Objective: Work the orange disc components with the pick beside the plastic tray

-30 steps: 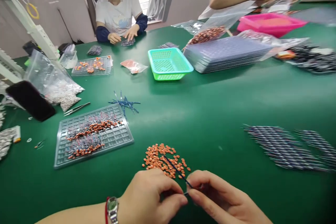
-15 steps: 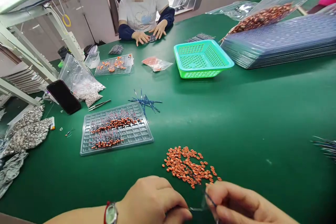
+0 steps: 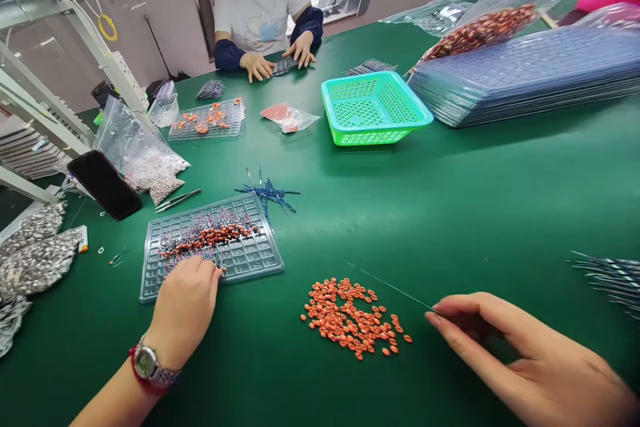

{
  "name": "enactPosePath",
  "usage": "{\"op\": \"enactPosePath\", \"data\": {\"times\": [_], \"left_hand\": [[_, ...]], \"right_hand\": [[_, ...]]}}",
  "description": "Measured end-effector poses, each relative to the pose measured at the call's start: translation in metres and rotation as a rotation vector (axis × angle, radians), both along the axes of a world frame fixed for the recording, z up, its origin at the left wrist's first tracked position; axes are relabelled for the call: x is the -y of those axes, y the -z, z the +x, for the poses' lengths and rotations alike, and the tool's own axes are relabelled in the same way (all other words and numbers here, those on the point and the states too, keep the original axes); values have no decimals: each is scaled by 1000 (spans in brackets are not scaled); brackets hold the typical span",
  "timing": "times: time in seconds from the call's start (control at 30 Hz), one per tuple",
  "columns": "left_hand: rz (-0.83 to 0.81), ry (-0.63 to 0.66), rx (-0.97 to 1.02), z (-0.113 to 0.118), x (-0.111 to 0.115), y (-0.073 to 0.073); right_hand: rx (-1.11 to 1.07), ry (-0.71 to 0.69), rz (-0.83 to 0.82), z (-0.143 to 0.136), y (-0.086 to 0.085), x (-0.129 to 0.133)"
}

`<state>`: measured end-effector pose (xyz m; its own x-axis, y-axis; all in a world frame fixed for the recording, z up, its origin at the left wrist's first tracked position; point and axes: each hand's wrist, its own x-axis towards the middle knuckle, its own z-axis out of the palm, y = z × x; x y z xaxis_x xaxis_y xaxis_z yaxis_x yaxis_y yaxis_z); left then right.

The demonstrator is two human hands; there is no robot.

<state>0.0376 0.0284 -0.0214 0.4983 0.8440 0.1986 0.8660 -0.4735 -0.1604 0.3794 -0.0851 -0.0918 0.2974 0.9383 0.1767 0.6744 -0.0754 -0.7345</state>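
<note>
My left hand (image 3: 187,300) rests over the front edge of the clear plastic tray (image 3: 267,260), fingers closed; a speck of orange shows by the fingertips, but what they hold is hidden. On that tray lie rows of small wired pieces with orange ends (image 3: 220,235), partly covered by the hand. My right hand (image 3: 515,347) pinches a thin dark wire (image 3: 395,288) between thumb and forefinger, its free end pointing left above the table. Between both hands a loose pile of small orange oval beads (image 3: 340,313) is spread on the green table.
Beyond the tray lie blue strands (image 3: 273,193) and tweezers (image 3: 177,201), with a phone (image 3: 104,183) to their left. A green basket (image 3: 377,137) and stacked clear trays (image 3: 525,73) stand farther back. More dark wires (image 3: 610,280) lie right. Across the table sits a person (image 3: 265,20).
My left hand has moved left and away from me, from beside my right hand to the tray. My right hand has shifted right and slightly forward, still pinching the wire.
</note>
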Motion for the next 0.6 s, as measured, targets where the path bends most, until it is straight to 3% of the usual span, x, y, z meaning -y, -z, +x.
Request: {"op": "enactPosePath", "data": {"times": [0.23, 0.37, 0.6], "left_hand": [[120, 147, 109, -6, -1, -2], [169, 198, 188, -10, 0, 2], [188, 229, 251, -12, 1, 8]], "right_hand": [[-29, -170, -97, -3, -21, -11], [-37, -164, -98, -2, -18, -11], [81, -135, 54, -5, -10, -4]]}}
